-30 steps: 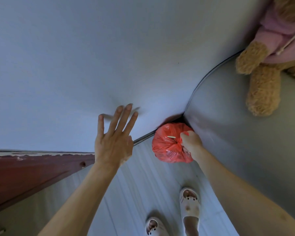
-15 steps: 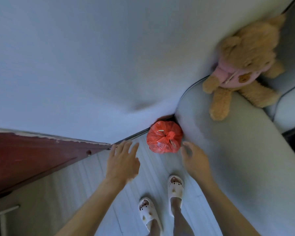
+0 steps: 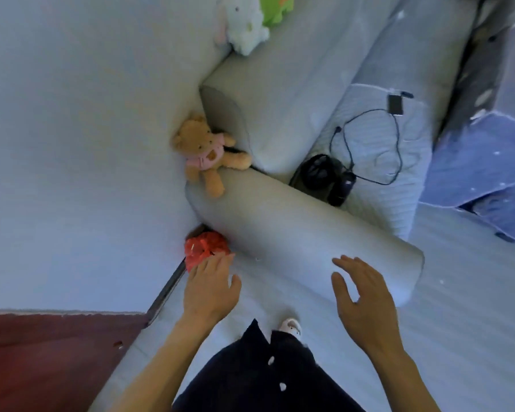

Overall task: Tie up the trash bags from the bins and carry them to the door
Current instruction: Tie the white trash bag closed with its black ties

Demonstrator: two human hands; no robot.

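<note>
Between wall (image 3: 87, 144) and sofa arm (image 3: 295, 233): red bag (image 3: 204, 249); left hand (image 3: 210, 292), right hand (image 3: 364, 298), grip wide.

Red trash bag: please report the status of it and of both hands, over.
Left hand open, fingers at edge of red trash bag, contact unclear. Right hand open, holding nothing. Bag on the floor between wall and sofa arm.

red bag (image 3: 206, 248) floored, hands (image 3: 211, 288) empty
</note>
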